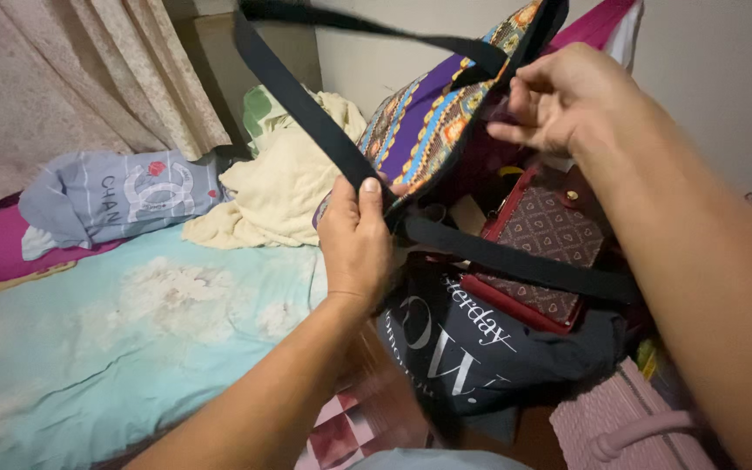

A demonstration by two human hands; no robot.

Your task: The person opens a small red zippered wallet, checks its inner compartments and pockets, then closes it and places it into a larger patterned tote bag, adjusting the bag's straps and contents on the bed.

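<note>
**Holding a patterned tote bag open at its rim and strap**

Gripping the patterned tote bag [424, 122] at two points, the person holds it raised above a pile of other bags, to the right of the bed.

1. Left hand [356, 239]: closed on the bag's lower rim, thumb up and pressed against the fabric where the black strap [306, 109] meets the edge. The strap runs up and to the left from this grip, then loops back across the top of the view.
2. Right hand [559, 100]: fingers curled and pinched on the bag's upper rim, near the second strap attachment. The two hands are well apart, with the bag's striped purple, orange and blue panel stretched between them.
3. A second black strap section [515, 261] crosses horizontally below the bag, over the items beneath.

Items beneath the bag (partly hidden by the strap and forearm):
- a red-trimmed brown handbag [546, 235] with a small repeating pattern;
- a dark cloth bag [472, 348] with white lettering, just below the handbag;
- a pink knitted bag [628, 418] at the lower right.

On the bed, a light blue sheet [132, 339] covers the mattress. A grey printed pillow [124, 196] lies near the curtain [71, 78], and a cream cloth bundle [285, 178] sits just beside it.
</note>
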